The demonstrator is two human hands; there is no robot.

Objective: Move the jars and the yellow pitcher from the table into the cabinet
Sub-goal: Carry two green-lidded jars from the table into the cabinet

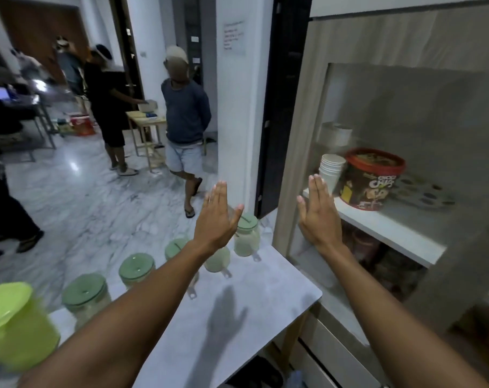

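both arms extend forward above the table (265, 298). the left hand (216, 217) is flat, fingers straight and pressed together, palm down, grasping nothing. the right hand (319, 212) is likewise flat with fingers extended and holds nothing; it hovers in front of the cabinet (302, 107) at the level of the white shelf (391, 228).

five jars with green lids stand in a row along the far edge of the table. the nearest jar (85, 296) is at the left, followed by the second jar (136, 268), the third jar (177, 247), a fourth jar (218, 259) mostly hidden beneath the left hand, and the farthest jar (246, 233) near the table corner beside the cabinet. the yellow pitcher (14, 326) stands at the left end of the table, just beside the nearest jar; its image is blurred.

on the white shelf inside the cabinet stand a stack of white cups (331, 172) and, touching or just beside it, a red-lidded cereal tub (370, 180). a shadow of a hand (226, 317) lies on the bare table surface.
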